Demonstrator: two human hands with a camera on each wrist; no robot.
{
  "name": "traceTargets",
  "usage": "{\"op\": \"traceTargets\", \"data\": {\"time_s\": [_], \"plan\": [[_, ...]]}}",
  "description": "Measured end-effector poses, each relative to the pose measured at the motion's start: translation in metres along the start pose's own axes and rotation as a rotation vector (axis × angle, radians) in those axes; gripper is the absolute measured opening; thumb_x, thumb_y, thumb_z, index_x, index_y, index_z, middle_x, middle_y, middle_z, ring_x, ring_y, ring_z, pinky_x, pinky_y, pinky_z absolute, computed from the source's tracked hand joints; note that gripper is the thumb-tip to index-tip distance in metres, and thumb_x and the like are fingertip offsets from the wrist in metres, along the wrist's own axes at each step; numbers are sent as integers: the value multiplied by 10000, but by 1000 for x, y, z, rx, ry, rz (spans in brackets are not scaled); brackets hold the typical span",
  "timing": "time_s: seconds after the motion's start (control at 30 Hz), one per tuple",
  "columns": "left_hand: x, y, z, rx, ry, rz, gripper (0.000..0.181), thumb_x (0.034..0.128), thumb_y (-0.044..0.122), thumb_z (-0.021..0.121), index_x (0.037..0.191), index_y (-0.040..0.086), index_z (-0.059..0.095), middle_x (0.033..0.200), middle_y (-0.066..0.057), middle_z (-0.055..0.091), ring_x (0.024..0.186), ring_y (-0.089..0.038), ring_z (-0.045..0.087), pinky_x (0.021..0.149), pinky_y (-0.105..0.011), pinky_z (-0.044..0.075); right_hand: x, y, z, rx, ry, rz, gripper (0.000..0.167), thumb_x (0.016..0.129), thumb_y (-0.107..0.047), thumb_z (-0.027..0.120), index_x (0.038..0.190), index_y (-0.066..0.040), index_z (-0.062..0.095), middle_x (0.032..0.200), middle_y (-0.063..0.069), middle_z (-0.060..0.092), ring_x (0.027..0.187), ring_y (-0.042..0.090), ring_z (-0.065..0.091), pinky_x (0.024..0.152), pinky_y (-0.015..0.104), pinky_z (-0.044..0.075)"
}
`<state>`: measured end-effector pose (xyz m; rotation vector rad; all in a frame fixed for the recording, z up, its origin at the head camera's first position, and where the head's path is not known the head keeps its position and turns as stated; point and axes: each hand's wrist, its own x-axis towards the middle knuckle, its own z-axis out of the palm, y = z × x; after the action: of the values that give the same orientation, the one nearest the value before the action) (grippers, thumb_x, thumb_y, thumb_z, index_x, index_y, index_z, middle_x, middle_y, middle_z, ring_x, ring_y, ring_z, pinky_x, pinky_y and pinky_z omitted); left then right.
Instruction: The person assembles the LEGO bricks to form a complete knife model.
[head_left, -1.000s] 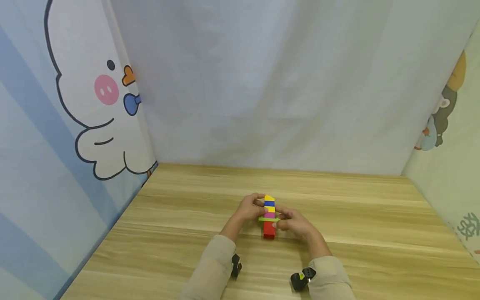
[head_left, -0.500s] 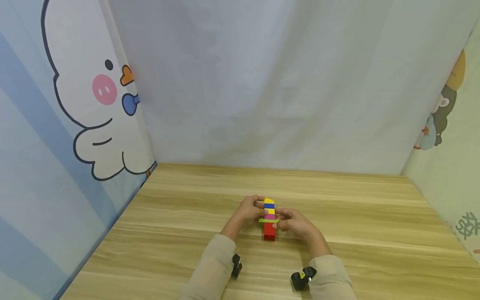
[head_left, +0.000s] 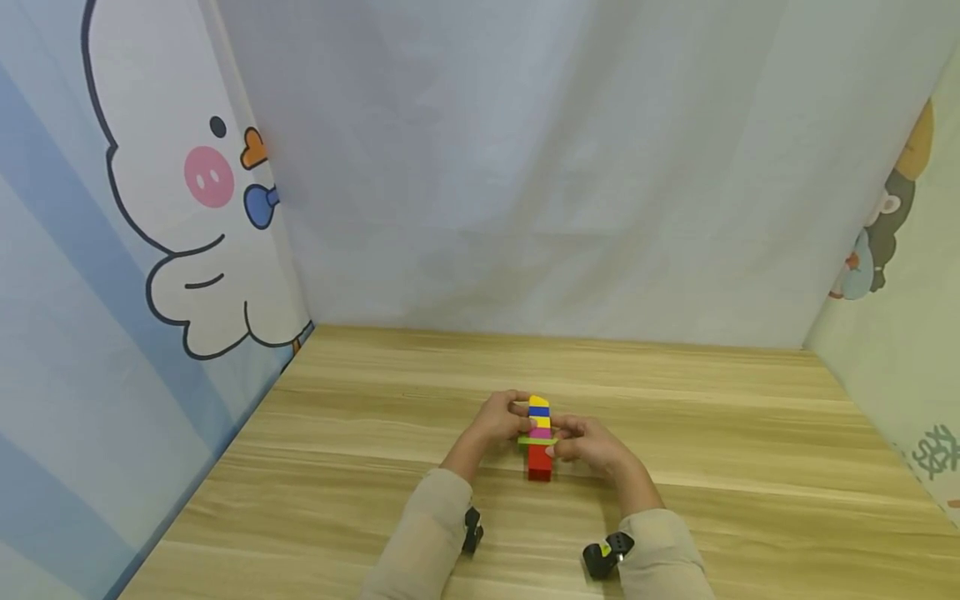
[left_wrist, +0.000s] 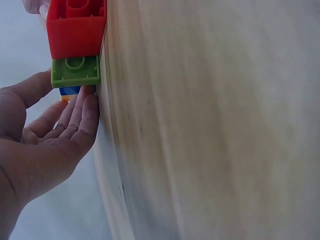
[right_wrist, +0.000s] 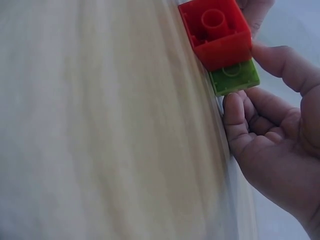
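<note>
A toy building-block stack lies lengthwise on the table or just over it, its red block (head_left: 540,463) nearest the person. Beyond the red come a thin green plate (head_left: 524,441), a pink block (head_left: 540,433), a yellow block (head_left: 543,422), a blue block (head_left: 538,412) and a yellow slanted tip (head_left: 537,402). My left hand (head_left: 497,419) grips the far part from the left, thumb on the yellow and pink. From the right, my right hand (head_left: 594,445) holds the stack with its thumb on the red block. Both wrist views show the red block's hollow underside (right_wrist: 214,22).
The wood-grain table (head_left: 337,433) extends around both hands. A grey-white curtain (head_left: 525,167) hangs behind it. Printed panels stand at the left (head_left: 150,167) and right. Each wrist wears a small black camera, such as the right one (head_left: 606,555).
Over the last second the block stack has shifted very slightly toward the person. Both hands keep nearly the same hold and place.
</note>
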<state>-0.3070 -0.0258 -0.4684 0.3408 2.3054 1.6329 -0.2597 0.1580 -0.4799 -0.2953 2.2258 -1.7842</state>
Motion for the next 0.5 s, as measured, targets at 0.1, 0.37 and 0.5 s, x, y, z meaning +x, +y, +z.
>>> {"op": "traceTargets", "data": {"time_s": [0.1, 0.37, 0.5], "plan": [[-1, 0, 0, 8, -1, 0, 484, 823, -20, 664, 1283, -29, 510, 1049, -180, 616, 882, -243, 616, 720, -323, 522, 1, 1, 0, -10, 0, -1, 598, 761, -11, 646, 1295, 144, 424, 952, 114, 542, 806, 169, 539, 711, 286, 489], [-9, 3, -3, 22, -10, 29, 471, 840, 25, 663, 1281, -40, 513, 1061, -186, 615, 916, -255, 610, 725, -333, 521, -4, -2, 2, -50, 40, -5, 612, 792, -32, 660, 1314, 145, 395, 1010, 154, 576, 829, 192, 589, 731, 326, 501], [-15, 1, -6, 55, -36, 65, 454, 829, 53, 675, 1246, -59, 535, 1014, -164, 627, 902, -252, 606, 725, -342, 515, -15, -10, 2, -110, 92, 4, 596, 827, -80, 672, 1324, 113, 404, 1036, 166, 591, 868, 227, 603, 751, 371, 502]]}}
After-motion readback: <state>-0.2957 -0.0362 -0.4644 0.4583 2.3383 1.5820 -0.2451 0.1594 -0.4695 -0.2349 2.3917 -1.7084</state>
